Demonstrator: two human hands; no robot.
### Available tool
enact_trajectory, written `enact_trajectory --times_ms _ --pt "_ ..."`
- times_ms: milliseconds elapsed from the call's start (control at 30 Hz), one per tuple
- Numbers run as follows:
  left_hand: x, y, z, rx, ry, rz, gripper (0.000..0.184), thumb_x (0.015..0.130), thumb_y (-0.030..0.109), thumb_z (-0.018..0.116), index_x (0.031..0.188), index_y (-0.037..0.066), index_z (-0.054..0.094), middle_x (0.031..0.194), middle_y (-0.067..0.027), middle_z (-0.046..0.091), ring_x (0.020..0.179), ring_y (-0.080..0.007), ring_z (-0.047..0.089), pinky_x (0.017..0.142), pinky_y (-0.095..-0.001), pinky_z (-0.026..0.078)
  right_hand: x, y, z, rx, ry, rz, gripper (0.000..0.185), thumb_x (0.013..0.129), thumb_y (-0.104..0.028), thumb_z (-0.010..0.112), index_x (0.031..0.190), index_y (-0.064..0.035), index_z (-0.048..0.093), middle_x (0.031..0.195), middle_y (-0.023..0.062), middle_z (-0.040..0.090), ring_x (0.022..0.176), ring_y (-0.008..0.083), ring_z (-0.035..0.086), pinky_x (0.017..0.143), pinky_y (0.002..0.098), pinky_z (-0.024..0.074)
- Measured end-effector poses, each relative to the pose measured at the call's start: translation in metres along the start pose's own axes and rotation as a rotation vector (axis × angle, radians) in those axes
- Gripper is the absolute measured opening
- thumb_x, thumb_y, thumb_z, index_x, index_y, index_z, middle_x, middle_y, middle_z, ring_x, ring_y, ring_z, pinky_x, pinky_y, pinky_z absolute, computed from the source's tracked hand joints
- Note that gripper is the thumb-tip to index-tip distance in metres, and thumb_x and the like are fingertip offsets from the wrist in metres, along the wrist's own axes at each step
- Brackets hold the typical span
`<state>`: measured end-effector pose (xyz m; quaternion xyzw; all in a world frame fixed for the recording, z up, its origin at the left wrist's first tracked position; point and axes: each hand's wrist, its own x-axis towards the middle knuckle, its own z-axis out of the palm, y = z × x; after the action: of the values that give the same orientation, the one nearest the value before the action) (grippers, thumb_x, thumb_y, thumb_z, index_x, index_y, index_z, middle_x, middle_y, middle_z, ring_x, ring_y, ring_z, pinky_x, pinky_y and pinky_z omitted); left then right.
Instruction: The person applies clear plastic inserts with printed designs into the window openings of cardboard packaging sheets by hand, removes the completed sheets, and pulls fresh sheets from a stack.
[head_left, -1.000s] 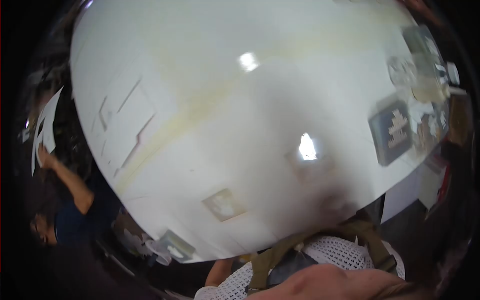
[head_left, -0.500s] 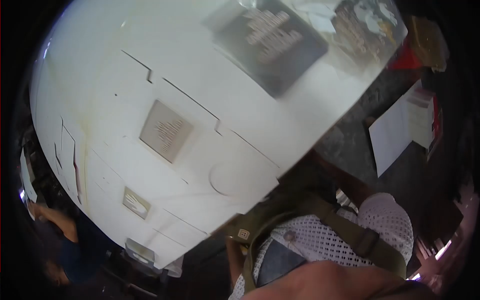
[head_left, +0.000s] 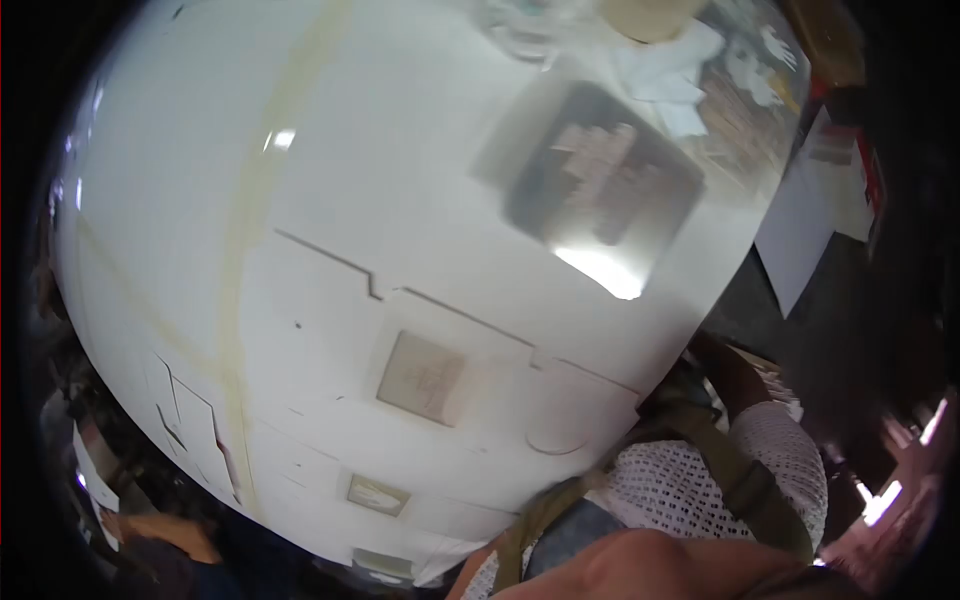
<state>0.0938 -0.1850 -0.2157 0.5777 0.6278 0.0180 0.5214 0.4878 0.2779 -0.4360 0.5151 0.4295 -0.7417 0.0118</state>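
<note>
Neither of my hands shows. My right forearm (head_left: 728, 375) comes out of a white mesh sleeve (head_left: 785, 460) and passes out of sight at the table's edge. Of my left arm only a bit of skin appears at the bottom, beside the olive strap. On the white table (head_left: 330, 180) lies a dark, shiny square plate (head_left: 540, 190) with pinkish strips clustered at its middle, blurred. Closer to my body is a smaller beige square tile (head_left: 420, 378) with a faint raised pattern. Below it sits a little tile (head_left: 378, 494) with a pale hand-like shape.
Crumpled white paper (head_left: 680, 75) and a clear bag of thin sticks (head_left: 735, 120) lie at the table's far right corner. A tan round object (head_left: 650, 15) stands at the top. White sheets (head_left: 795, 240) are beyond the right edge. Another person's arm (head_left: 165, 533) shows lower left.
My view has swung, so the plate and tiles appear lower and farther right. A bright reflection now shows on the plate, and the tan round object has come into sight.
</note>
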Motion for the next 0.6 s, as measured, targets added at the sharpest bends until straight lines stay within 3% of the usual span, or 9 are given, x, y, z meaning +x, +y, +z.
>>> enact_trajectory --times_ms 67,133,200,267,433,533,567,600 --pt "-0.035 0.04 0.026 -0.096 -0.002 -0.076 0.043 0.086 0.03 0.052 0.123 0.007 0.051 0.116 -0.0227 0.056 0.111 -0.0374 0.051 0.095 -0.0457 0.04 -0.216 0.076 0.06 -0.12 -0.049 0.072 0.05 0.096 -0.036 0.042 0.134 -0.0053 0.04 0.132 0.0132 0.047 0.116 0.0263 0.05 0.095 0.0423 0.0426" --pt "-0.085 0.052 0.028 -0.148 0.023 -0.168 0.042 0.086 0.03 0.052 0.122 0.007 0.052 0.115 -0.0225 0.056 0.112 -0.0372 0.051 0.095 -0.0457 0.039 -0.188 0.059 0.062 -0.223 -0.12 0.09 0.049 0.095 -0.036 0.042 0.134 -0.0053 0.041 0.132 0.0133 0.048 0.115 0.0263 0.05 0.095 0.0422 0.0427" --pt "0.008 0.074 0.028 -0.157 0.038 -0.24 0.042 0.086 0.029 0.052 0.122 0.007 0.052 0.115 -0.0223 0.057 0.112 -0.037 0.051 0.095 -0.0458 0.039 -0.165 0.045 0.075 -0.292 -0.167 0.075 0.049 0.095 -0.036 0.042 0.133 -0.0052 0.042 0.131 0.0133 0.049 0.114 0.0263 0.051 0.095 0.0421 0.0427" --pt "-0.019 0.071 0.01 -0.107 0.065 -0.243 0.041 0.086 0.029 0.052 0.121 0.007 0.053 0.115 -0.0221 0.057 0.112 -0.0368 0.051 0.095 -0.0458 0.039 -0.13 0.054 0.07 -0.337 -0.139 0.001 0.049 0.095 -0.036 0.042 0.133 -0.0051 0.042 0.131 0.0134 0.049 0.114 0.0263 0.051 0.095 0.042 0.0428" --pt "0.01 0.046 -0.024 -0.127 0.175 -0.29 0.04 0.086 0.027 0.052 0.12 0.007 0.054 0.114 -0.0216 0.057 0.112 -0.0363 0.051 0.095 -0.046 0.039 -0.039 0.068 -0.025 -0.564 -0.123 -0.13 0.048 0.094 -0.036 0.043 0.132 -0.0049 0.044 0.129 0.0135 0.051 0.112 0.0264 0.052 0.095 0.0418 0.0429" --pt "0.023 0.076 -0.004 -0.139 0.365 -0.321 0.039 0.086 0.026 0.052 0.119 0.007 0.054 0.113 -0.0213 0.058 0.112 -0.036 0.05 0.095 -0.046 0.039 0.09 0.008 -0.055 -0.758 -0.125 -0.324 0.048 0.094 -0.036 0.043 0.131 -0.0048 0.045 0.128 0.0136 0.052 0.111 0.0264 0.053 0.095 0.0416 0.043" --pt "0.05 0.1 -0.042 -0.145 0.239 -0.357 0.035 0.086 0.024 0.051 0.115 0.006 0.058 0.111 -0.0229 0.058 0.108 -0.0382 0.053 0.092 -0.0469 0.04 0.078 0.02 -0.132 -0.829 -0.148 -0.361 0.048 0.094 -0.036 0.043 0.13 -0.0048 0.045 0.128 0.0136 0.052 0.111 0.0264 0.053 0.095 0.0416 0.0431" --pt "0.059 0.127 -0.078 -0.193 0.174 -0.41 0.031 0.084 0.021 0.053 0.109 0.004 0.06 0.107 -0.0248 0.059 0.103 -0.039 0.055 0.089 -0.0456 0.043 0.089 0.013 -0.157 -0.9 -0.17 -0.392 0.048 0.094 -0.036 0.043 0.13 -0.0047 0.046 0.127 0.0136 0.052 0.11 0.0264 0.054 0.095 0.0415 0.0431"
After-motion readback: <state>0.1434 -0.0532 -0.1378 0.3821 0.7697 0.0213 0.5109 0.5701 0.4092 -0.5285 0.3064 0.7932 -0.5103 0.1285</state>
